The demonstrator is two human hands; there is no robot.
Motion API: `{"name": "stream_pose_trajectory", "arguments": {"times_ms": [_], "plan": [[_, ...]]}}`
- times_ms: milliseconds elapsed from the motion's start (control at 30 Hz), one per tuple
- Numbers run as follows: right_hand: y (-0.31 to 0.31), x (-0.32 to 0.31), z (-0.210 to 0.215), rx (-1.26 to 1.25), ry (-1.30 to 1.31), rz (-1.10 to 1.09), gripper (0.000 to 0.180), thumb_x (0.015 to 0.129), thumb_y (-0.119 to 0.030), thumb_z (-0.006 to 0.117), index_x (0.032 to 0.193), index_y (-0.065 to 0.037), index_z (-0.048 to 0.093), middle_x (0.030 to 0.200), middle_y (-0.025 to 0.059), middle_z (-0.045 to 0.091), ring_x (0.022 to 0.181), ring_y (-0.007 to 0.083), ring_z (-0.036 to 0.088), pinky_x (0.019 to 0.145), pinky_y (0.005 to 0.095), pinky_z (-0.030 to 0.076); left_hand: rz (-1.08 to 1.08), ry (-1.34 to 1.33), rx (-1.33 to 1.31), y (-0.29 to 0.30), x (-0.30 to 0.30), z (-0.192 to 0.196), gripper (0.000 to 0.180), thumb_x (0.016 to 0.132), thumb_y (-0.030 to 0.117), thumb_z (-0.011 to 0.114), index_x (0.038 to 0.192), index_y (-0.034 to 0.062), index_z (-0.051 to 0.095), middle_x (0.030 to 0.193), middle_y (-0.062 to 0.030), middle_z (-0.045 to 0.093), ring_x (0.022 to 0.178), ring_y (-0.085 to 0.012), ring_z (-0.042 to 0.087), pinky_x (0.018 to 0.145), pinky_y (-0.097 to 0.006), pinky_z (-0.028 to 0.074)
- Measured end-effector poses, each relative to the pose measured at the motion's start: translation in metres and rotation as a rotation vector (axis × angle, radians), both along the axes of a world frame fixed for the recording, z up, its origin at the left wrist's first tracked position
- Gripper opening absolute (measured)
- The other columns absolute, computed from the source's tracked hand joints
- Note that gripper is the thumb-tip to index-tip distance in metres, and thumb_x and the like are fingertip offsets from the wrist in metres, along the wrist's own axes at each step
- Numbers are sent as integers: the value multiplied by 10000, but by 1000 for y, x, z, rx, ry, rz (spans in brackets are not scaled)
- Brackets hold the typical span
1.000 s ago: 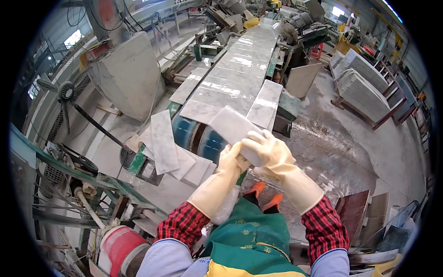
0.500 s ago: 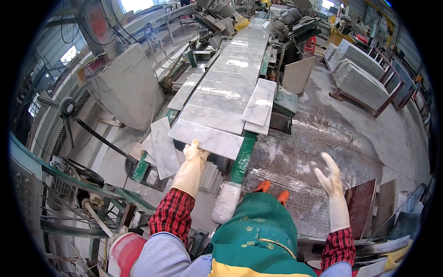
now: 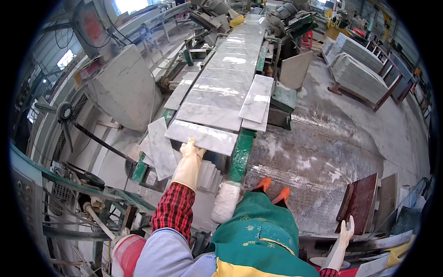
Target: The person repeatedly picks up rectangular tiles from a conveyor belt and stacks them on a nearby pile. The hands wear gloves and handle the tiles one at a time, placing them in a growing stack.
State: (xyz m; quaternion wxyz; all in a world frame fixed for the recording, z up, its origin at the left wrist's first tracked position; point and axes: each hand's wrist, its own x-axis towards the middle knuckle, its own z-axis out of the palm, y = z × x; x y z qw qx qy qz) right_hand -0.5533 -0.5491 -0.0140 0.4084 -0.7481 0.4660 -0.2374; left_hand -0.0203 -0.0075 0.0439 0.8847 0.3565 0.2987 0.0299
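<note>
Pinched at its near long edge by my gloved left hand (image 3: 190, 151), a white-grey marble tile (image 3: 207, 137) lies crosswise at the near end of the conveyor. The thumb is on top; my other fingers are hidden beneath. A dark gap shows between this tile and the row of wet marble tiles (image 3: 221, 83) running away from me. Low at the right, well away from the tiles, my gloved right hand (image 3: 344, 234) is empty with its fingers apart. Two marble strips (image 3: 256, 98) overlap on the conveyor's right side.
More marble pieces (image 3: 162, 147) lean and stack at the conveyor's left. Beyond them are a black fan (image 3: 65, 111) and a large stone slab (image 3: 124, 87). Machine motors (image 3: 281, 14) flank the far conveyor. Dark red boards (image 3: 360, 201) stand right; stacked slabs (image 3: 360, 74) sit on a rack.
My right hand has dropped down and toward my right side. My left hand keeps its grip, and the tile has shifted slightly toward me, widening the gap behind it.
</note>
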Motion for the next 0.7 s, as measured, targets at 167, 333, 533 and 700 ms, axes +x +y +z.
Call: {"name": "stream_pose_trajectory", "arguments": {"times_ms": [167,333,533,700], "plan": [[8,-22,-14,-10,-4,-6,523,928,-102,683,1414,-6,514,1446,154,532,1288,325,522,1088,401,414,0,-16,-20,-2,4,-2,359,1023,60,458,1371,42,368,1335,-221,515,1171,-427,595,919,-679,530],[24,-9,-12,14,9,-19,543,913,-103,699,1413,-3,513,1445,162,530,1284,338,531,1076,405,426,15,-26,-99,5,16,-17,347,991,12,515,1304,73,380,1315,-231,508,1150,-432,593,859,-691,541],[35,-11,2,-30,52,13,536,899,-78,702,1398,10,525,1427,163,545,1284,305,540,1088,402,430,18,8,-35,-10,20,-13,326,1024,75,461,1337,-4,414,1305,-215,546,1140,-420,613,903,-670,538],[35,-18,4,-5,43,-1,523,902,-85,703,1387,15,535,1427,162,546,1287,278,538,1091,393,429,16,-44,-107,0,29,-33,379,984,22,502,1344,68,394,1346,-219,501,1161,-448,586,865,-698,535]]}}
